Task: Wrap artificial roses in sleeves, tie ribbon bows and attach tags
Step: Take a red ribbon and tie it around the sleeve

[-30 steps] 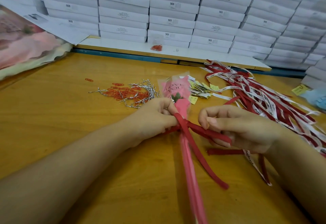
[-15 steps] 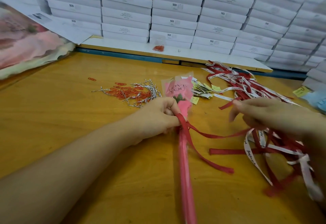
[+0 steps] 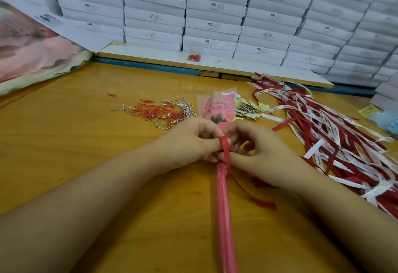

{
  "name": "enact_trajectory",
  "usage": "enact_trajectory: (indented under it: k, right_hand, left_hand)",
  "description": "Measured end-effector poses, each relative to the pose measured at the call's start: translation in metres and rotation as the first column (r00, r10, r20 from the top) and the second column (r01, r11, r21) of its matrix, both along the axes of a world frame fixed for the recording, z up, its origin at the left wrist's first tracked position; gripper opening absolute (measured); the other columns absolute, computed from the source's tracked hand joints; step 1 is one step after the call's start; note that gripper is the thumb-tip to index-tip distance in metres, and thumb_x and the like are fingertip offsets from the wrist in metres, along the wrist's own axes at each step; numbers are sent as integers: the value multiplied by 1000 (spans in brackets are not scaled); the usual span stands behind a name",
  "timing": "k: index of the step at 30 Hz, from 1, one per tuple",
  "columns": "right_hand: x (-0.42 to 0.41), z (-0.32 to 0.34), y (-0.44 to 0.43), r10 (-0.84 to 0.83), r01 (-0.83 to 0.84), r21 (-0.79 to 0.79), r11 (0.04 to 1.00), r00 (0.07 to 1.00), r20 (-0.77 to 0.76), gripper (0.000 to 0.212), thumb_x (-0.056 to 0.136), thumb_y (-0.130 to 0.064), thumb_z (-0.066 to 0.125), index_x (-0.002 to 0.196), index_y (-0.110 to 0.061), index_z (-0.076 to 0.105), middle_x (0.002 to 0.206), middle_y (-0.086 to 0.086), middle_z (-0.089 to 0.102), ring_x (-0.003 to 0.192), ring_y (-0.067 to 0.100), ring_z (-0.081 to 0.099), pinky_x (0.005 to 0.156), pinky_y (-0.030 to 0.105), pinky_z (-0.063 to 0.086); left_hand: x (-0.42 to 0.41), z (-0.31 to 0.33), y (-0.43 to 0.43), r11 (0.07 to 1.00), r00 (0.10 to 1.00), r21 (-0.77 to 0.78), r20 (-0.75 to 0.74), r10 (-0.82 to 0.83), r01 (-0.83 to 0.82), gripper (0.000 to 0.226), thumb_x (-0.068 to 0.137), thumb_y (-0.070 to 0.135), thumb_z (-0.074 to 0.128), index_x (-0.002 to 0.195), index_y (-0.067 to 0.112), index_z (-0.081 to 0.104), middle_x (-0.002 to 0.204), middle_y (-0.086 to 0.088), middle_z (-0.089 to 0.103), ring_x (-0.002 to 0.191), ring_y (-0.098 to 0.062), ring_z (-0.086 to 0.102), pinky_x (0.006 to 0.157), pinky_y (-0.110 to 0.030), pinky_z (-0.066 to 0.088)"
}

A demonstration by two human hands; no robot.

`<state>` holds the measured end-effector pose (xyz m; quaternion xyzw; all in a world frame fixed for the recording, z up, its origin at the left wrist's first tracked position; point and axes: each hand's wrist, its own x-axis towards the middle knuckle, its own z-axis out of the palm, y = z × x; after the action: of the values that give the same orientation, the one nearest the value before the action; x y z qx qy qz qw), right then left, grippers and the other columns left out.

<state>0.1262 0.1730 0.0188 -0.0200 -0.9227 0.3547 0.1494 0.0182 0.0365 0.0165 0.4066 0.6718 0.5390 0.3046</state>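
As the left hand (image 3: 189,143) pinches the red ribbon (image 3: 225,148) looped round the sleeved rose (image 3: 216,109), the right hand (image 3: 265,152) grips it too, fingers curled. Spare ribbons (image 3: 336,139) lie nearby.

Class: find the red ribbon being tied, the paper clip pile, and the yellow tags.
Red ribbon (image 3: 225,149): head view, band above the stem.
Paper clip pile (image 3: 156,111): head view, its middle.
Yellow tags (image 3: 247,107): head view, heap's middle.

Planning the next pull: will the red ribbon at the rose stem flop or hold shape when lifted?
Likely floppy: the red ribbon loops over the left hand and its tail curls on the table. Probably light: thin and narrow.
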Motion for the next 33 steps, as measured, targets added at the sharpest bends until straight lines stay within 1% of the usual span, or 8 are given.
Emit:
enact_trajectory:
  k: [6,9,12,17,24,26,29,33]
  right_hand:
    - [-4,-5,-3,-64,63,-100,993,998,-6,24,82,-8,71,102,-18,61,76,7,64,61,6,51,57,16,41]
    - [-2,-6,-5,-62,61,-172,983,998,-3,22,82,-8,71,100,-17,60,74,7,65,61,10,52,56,19,42]
    - [-3,-5,-8,-38,35,-149,988,999,-19,17,83,-10,70,97,-7,63,85,17,67,72,30,60,61,34,48]
    - [-4,-3,-10,-42,44,-170,985,999,10,18,86,-11,67,95,5,66,91,30,64,86,47,58,73,53,49]
    - [-4,-5,-10,-47,53,-58,997,995,87,7,86,-16,68,86,-11,72,82,16,68,78,33,60,72,44,50]
    - [-4,-5,-9,-52,57,-57,997,994,94,4,85,-14,69,83,-13,72,76,13,66,70,30,57,66,40,49]
    - [-3,-5,-8,-48,51,-28,998,995,91,8,84,-14,70,77,-10,70,60,-1,53,54,7,44,54,23,39]
    - [-3,-2,-8,-55,53,16,998,991,119,10,82,-13,69,76,-6,67,65,7,56,59,9,47,60,33,44]
  left_hand:
    - [3,0,2,997,940,41,-332,82,-72,25,87,11,64,67,24,70,61,8,65,62,-7,60,72,-34,52]
    - [4,1,2,993,922,93,-373,101,-72,24,90,13,60,74,26,73,69,8,68,68,-6,63,72,-33,52]
    - [4,2,0,990,903,118,-410,125,-84,21,91,13,59,90,24,76,84,9,73,82,-3,67,80,-30,53]
    - [4,3,-2,985,867,155,-476,145,-80,22,90,9,59,92,22,76,85,10,73,82,-2,67,79,-30,54]
    - [6,6,-3,950,860,296,-455,233,-101,20,91,10,59,83,16,76,76,0,71,75,-17,65,72,-40,49]
    - [6,6,-3,937,863,333,-436,254,-108,20,92,9,58,82,15,75,76,-5,71,77,-22,65,72,-43,50]
    - [5,7,-4,914,857,388,-424,294,-122,24,92,9,58,82,26,71,78,-6,71,79,-23,65,73,-45,51]
    - [2,6,-4,885,853,427,-377,361,-186,23,94,10,56,82,23,71,73,1,70,72,-17,66,70,-38,55]
